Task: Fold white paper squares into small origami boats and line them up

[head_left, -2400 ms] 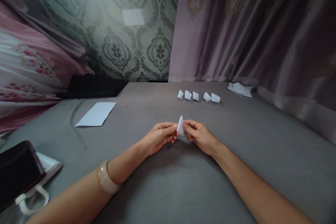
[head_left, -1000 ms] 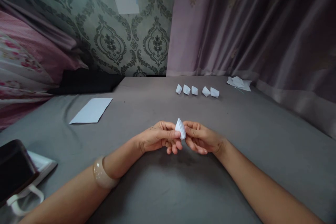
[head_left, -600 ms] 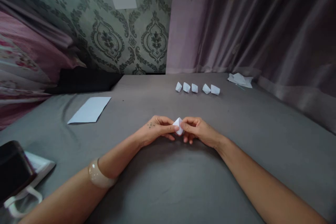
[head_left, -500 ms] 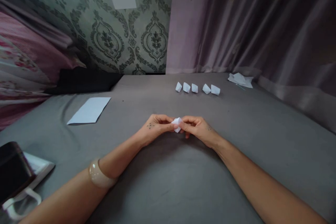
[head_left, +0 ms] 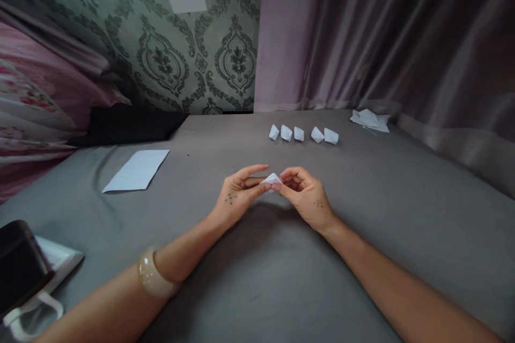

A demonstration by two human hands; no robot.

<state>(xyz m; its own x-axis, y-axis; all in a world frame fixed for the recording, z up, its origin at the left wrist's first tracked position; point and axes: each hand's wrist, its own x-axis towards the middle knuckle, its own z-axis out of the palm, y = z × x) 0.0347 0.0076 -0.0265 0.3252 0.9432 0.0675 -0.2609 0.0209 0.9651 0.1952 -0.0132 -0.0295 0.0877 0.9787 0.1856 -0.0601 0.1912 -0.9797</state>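
Observation:
A small piece of folded white paper (head_left: 273, 178) is held between both hands over the grey cloth surface (head_left: 257, 268). My left hand (head_left: 241, 190) pinches its left side between thumb and fingers, with the index finger stretched out above. On the other side my right hand (head_left: 308, 193) grips it, thumb in front and fingers curled behind. The thumbs nearly meet at the paper's lower edge, and a pointed white corner shows above them. Its lower part is mostly hidden.
Several folded paper shapes (head_left: 298, 134) stand in a row farther back. White sheets (head_left: 137, 170) lie at left, and crumpled paper (head_left: 369, 119) at far right. A black phone (head_left: 22, 265) rests on a white stand (head_left: 60, 262) at lower left. Curtains (head_left: 341, 37) border the right.
Both hands have tilted the folded paper, so it now shows as a low triangle. The left index finger has lifted off and straightened. The right fingers have shifted up.

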